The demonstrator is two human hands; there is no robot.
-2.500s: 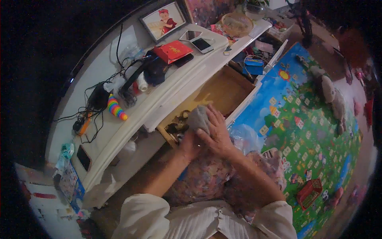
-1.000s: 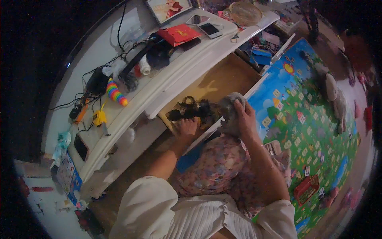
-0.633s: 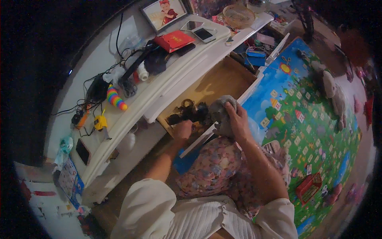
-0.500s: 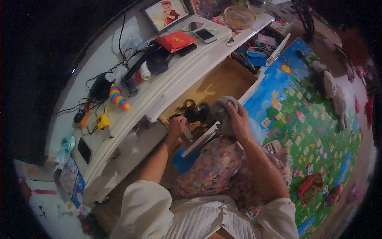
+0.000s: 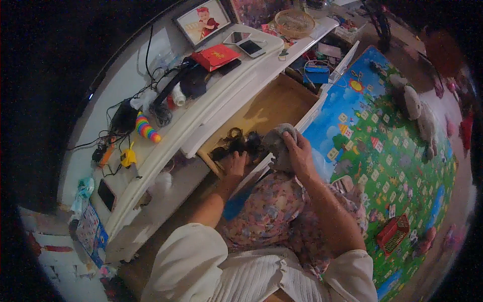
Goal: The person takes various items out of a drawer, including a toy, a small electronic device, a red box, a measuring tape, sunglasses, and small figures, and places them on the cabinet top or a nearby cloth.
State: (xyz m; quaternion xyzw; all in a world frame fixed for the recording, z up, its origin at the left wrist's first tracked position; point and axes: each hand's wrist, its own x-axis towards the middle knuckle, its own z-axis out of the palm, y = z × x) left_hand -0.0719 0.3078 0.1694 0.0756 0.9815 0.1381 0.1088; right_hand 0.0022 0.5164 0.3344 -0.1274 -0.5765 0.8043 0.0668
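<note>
Gray cloth (image 5: 278, 147) gripped by the right hand (image 5: 300, 157) at the front of the drawer (image 5: 284, 100), left hand (image 5: 235, 165) placed inside the drawer by dark tangled items (image 5: 245, 142), its hold cannot be told

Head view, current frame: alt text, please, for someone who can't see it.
A person's right hand grips a grey cloth while the left hand reaches among dark tangled items in an open drawer. A cluttered white tabletop lies left, a colourful mat right.

place: room in a home | signs: printed play mat (image 5: 375, 173), rainbow-striped toy (image 5: 146, 128), framed photo (image 5: 204, 22), open drawer (image 5: 282, 100)
</note>
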